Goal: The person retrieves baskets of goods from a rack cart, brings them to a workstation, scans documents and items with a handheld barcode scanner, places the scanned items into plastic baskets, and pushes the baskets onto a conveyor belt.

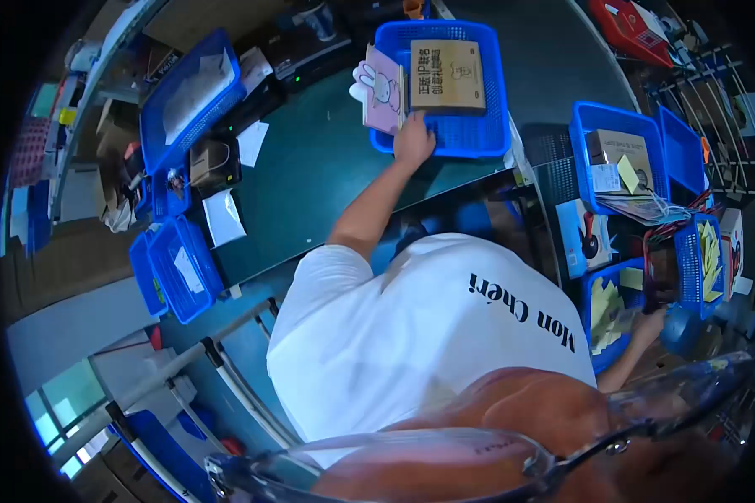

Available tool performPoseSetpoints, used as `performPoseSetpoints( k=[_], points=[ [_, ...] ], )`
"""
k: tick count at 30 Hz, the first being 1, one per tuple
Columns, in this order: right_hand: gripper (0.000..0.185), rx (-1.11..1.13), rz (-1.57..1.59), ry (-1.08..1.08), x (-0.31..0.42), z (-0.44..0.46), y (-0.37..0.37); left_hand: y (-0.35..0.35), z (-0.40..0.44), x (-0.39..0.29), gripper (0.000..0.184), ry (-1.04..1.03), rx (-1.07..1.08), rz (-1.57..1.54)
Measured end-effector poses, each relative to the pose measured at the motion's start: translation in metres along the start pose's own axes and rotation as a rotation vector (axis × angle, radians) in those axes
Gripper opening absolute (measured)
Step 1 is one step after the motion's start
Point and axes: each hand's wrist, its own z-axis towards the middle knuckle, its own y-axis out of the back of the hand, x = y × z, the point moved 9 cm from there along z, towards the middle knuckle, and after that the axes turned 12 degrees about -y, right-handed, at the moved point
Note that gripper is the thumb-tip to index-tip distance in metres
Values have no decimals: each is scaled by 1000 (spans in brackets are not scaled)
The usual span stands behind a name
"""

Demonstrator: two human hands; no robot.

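Note:
My left hand (415, 139) reaches to the front left of a blue basket (502, 101) on the dark green table. Its fingers are closed at the lower edge of a flat pink piece with a white rabbit (383, 92), which leans over the basket's left rim. Inside the basket, right beside those fingers, lies a brown cardboard box (449, 75) with black print. At the far right, my right hand (646, 325) is low beside a blue basket of yellow paper slips (606, 314). Its fingers are dim and blurred, and whether they hold anything cannot be made out.
White papers (224, 216) lie at the table's (310, 176) left end, with blue bins (184, 268) beside it. To the right stand a blue basket (580, 155) holding a box and papers, and another of yellow slips (710, 260). A metal rail (243, 390) runs behind me.

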Motion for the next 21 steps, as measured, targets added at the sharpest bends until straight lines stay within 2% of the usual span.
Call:
performPoseSetpoints(
  k=[2, 4, 5, 6, 8, 11, 13, 14, 16, 17, 18, 20, 21],
  points=[
    [36, 163, 671, 65, 71, 0, 57, 4, 5, 2, 39, -32, -69, -33],
    [36, 349, 1121, 68, 154, -2, 68, 8, 13, 7, 34, -66, -149, -142],
    [30, 337, 969, -4, 199, -9, 77, 13, 7, 10, 30, -92, -224, -247],
    [28, 452, 1526, 62, 242, 2, 39, 21, 4, 14, 30, -79, -221, -248],
    [18, 608, 1683, 80, 354, -18, 35, 66, 4, 4, 22, -211, -376, -450],
    [18, 945, 1726, -112, 451, -47, -11, 135, 2, 55, 16, -35, -679, -441],
    [15, 1161, 1601, -151, 481, -67, -71, 155, 1, 140, 15, 155, -838, -452],
    [16, 1080, 1454, -45, 484, -76, -77, 155, -2, 192, 15, 268, -885, -468],
    [20, 913, 1147, -74, 471, -74, -131, 148, -25, 307, 18, 498, -1030, -428],
    [25, 846, 1235, -77, 475, -89, -114, 149, -42, 358, 20, 604, -1106, -353],
    [32, 945, 1084, -127, 469, -93, -148, 155, -62, 398, 24, 719, -1156, -220],
    [37, 983, 1130, -190, 472, -115, -143, 179, -103, 435, 36, 1042, -1141, 87],
    [37, 985, 1121, -180, 471, -115, -148, 190, -110, 440, 40, 1103, -1099, 46]
  ],
)
